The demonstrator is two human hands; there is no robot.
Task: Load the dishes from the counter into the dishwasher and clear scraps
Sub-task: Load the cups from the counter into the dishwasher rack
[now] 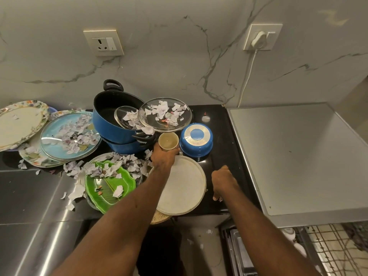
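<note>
My left hand grips a small beige cup standing behind a round white plate on the black counter. To the right of the plate my right hand is curled against the counter, and a paper scrap seems to sit under its fingertips. An upturned small blue pot stands right of the cup. Stacked blue pots hold glass lids strewn with torn paper scraps. A green leaf-shaped dish with scraps lies at the left.
Floral plates and a big glass lid covered in scraps lie far left. A steel worktop fills the right. Below it an open dishwasher rack shows. A plug and cord hang on the marble wall.
</note>
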